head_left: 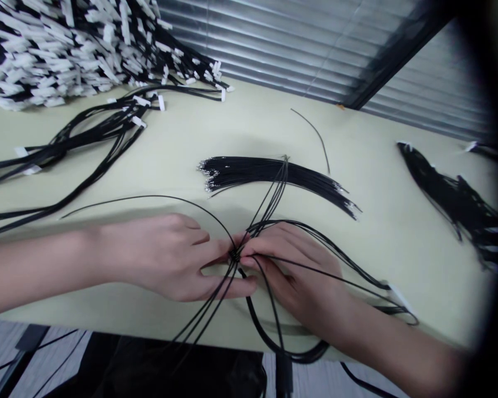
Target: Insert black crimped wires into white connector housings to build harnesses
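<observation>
My left hand (170,260) and my right hand (301,265) meet at a bunch of thin black wires (234,255) in front of me. My left fingers are closed around the point where the wires cross. Pinched between my right thumb and forefinger is a black wire right beside that crossing. Some wires fan out toward me past the table edge, others run up to the loose bundle behind. A black cable (257,326) loops below my right hand, and several wires arc over it to a white connector (400,298). The exact grip is partly hidden by my fingers.
A bundle of short black wires with bright tips (249,170) lies mid-table, with one single wire (321,135) behind it. Cables with white connectors (87,61) pile up at the back left. More black wires (448,199) lie at the right. Slatted blinds (282,44) stand behind.
</observation>
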{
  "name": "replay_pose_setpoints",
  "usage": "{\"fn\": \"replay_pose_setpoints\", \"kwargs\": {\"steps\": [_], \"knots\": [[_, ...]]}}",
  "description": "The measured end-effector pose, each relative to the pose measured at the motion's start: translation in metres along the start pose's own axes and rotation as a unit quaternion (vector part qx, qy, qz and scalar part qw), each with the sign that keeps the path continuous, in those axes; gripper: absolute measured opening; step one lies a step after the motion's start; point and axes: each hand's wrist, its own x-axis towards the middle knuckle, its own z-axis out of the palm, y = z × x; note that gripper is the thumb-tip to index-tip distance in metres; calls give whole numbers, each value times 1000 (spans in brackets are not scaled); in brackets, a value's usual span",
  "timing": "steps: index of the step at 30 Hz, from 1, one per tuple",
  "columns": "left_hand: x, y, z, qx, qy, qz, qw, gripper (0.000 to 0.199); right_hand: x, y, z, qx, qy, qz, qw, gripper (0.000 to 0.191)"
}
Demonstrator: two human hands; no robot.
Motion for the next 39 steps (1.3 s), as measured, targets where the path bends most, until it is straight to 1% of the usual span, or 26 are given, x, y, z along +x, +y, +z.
{"fn": "replay_pose_setpoints", "kwargs": {"steps": [3,10,14,17,21,25,31,37,39], "knots": [[-3,0,0,8,-3,12,1000,19,0,2,-1,10,-23,-16,1000,6],[0,0,-1,-6,14,6,1000,19,-4,4,-5,9,-49,-4,999,10],[1,0,-1,-12,3,5,1000,19,-3,4,-3,12,-41,-23,999,12],[3,-1,-1,-11,12,4,1000,25,-2,3,-2,4,-38,-18,999,12],[5,0,-2,-9,12,15,1000,22,-1,3,-1,4,-45,-18,999,11],[5,2,-1,-10,11,-10,1000,29,-1,4,-1,26,-53,-18,998,11],[4,1,-1,-3,8,9,1000,24,1,5,-2,28,-78,-30,996,13],[3,0,-3,-21,8,-2,1000,25,-3,7,1,37,-84,-36,995,17],[3,0,-3,-27,0,-13,1000,24,-2,6,1,48,-84,-15,995,15]]}}
